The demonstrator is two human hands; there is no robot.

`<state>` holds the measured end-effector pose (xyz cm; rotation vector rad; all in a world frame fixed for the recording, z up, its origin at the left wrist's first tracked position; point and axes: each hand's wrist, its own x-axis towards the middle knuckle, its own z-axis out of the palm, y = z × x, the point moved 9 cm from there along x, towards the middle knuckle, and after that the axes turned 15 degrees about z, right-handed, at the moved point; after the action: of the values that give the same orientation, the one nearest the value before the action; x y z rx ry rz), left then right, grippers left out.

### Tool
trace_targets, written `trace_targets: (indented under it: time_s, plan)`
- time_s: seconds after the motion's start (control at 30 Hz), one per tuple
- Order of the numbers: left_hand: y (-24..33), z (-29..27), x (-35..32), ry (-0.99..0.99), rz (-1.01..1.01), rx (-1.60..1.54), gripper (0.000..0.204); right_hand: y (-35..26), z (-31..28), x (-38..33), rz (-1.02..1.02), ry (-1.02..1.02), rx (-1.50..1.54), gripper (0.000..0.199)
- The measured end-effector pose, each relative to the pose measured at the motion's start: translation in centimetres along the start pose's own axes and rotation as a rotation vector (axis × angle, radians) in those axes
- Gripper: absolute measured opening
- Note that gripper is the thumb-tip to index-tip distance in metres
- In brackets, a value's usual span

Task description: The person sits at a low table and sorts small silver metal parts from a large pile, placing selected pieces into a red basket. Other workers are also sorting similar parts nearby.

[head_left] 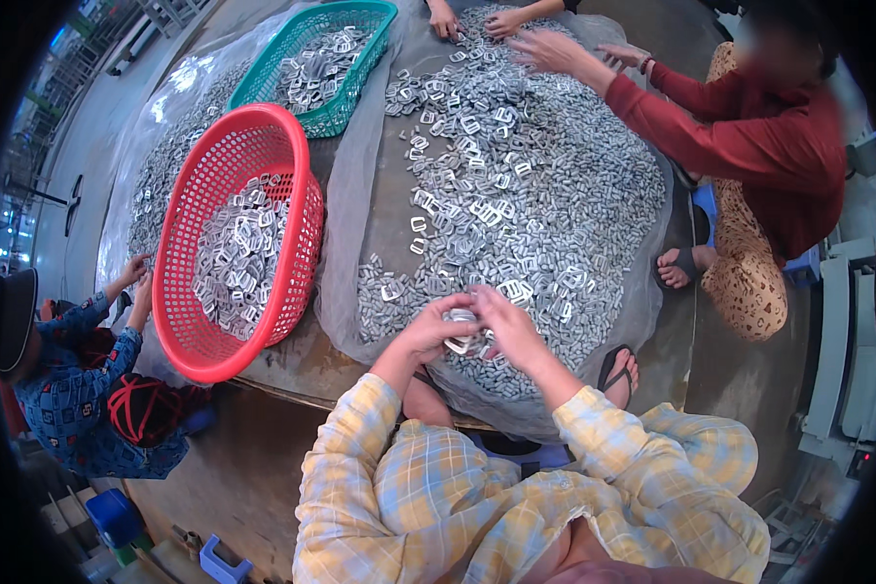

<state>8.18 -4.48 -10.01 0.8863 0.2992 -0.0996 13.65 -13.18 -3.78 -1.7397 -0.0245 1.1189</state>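
Note:
My left hand is curled around a few silvery metal buckles, just above the near edge of a big heap. Close against it, my right hand has its fingers bent over the same buckles; its fingertips are partly hidden. Beneath and beyond both hands spreads the heap of small metal pieces, on a clear plastic sheet. Larger frame-shaped buckles lie scattered on top of it, mostly down its middle.
Left of the heap stands a red basket of buckles, with a green basket behind it. A person in red sleeves reaches over from the right. Another person's hands work at the far end; a person in blue sits left.

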Motion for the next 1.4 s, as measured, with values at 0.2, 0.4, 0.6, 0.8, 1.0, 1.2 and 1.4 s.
trace_targets:
  time_s: [0.2,0.4,0.6,0.8,1.0,1.2,1.4]
  plan:
    - [13.1,-7.7,-1.9,0.405,0.413,0.526,0.028,3.6,-15.4,4.2,-0.138,0.871,-0.468,0.057]
    - [27.5,-9.5,-13.0,1.27,0.926,1.871,0.055,9.4,-17.8,5.9,-0.216,0.78,-0.764,0.064]
    - [20.7,-7.2,-3.9,0.531,0.871,1.728,0.043,8.3,-14.4,5.1,-0.143,0.788,-0.709,0.032]
    - [8.0,-3.0,7.1,-0.074,0.532,1.659,0.073,8.6,-16.1,6.8,-0.136,0.651,-0.472,0.024]
    - [2.0,-0.7,11.3,-0.374,0.394,1.779,0.091,8.0,-12.9,6.3,0.063,0.044,0.632,0.032]
    - [-0.2,0.8,7.2,-0.551,0.458,1.85,0.073,6.8,-11.4,5.2,0.096,-0.245,1.06,0.017]
    - [-2.2,-1.2,1.7,-0.557,0.278,1.897,0.048,9.1,-12.2,6.2,0.234,-0.104,0.744,0.023]
